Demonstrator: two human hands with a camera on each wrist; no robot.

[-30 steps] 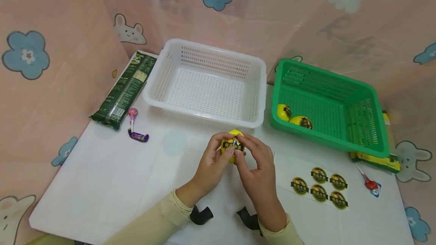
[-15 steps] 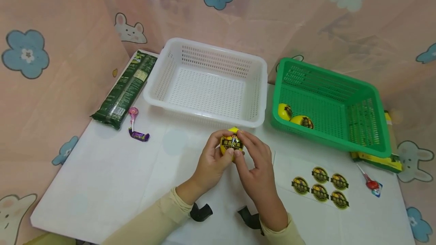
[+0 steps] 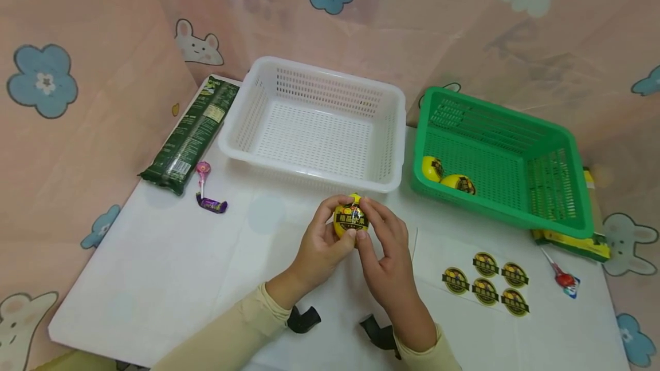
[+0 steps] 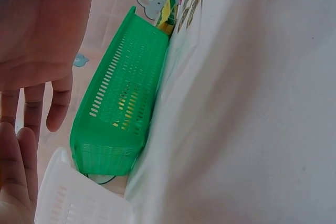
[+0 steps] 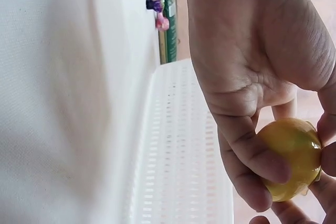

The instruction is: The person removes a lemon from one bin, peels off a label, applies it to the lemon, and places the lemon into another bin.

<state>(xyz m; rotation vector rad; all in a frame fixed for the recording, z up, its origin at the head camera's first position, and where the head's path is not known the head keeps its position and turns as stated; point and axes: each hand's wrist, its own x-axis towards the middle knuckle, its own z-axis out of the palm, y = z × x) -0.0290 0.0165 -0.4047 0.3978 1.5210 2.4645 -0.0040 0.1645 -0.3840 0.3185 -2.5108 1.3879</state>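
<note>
Just in front of the white basket (image 3: 309,172), both hands hold a yellow lemon (image 3: 351,219) (image 5: 291,158) above the white table. A black-and-yellow round sticker sits on the lemon's near face. My left hand (image 3: 334,228) cups the lemon from the left, thumb on its lower edge. My right hand (image 3: 369,227) pinches it from the right, fingertips on the sticker. In the right wrist view, fingers curl round the lemon. A sheet of several matching stickers (image 3: 485,282) lies to the right of the hands.
The green basket (image 3: 515,217) (image 4: 121,108) at the right holds two stickered lemons (image 3: 430,168) (image 3: 458,184). A dark green packet (image 3: 192,133), a pink lollipop (image 3: 202,170) and a purple candy (image 3: 212,205) lie at the left. A red lollipop (image 3: 563,278) lies at the far right.
Both hands keep their hold on the lemon and have drifted slightly forward. The right fingertips have shifted a little over the sticker.
</note>
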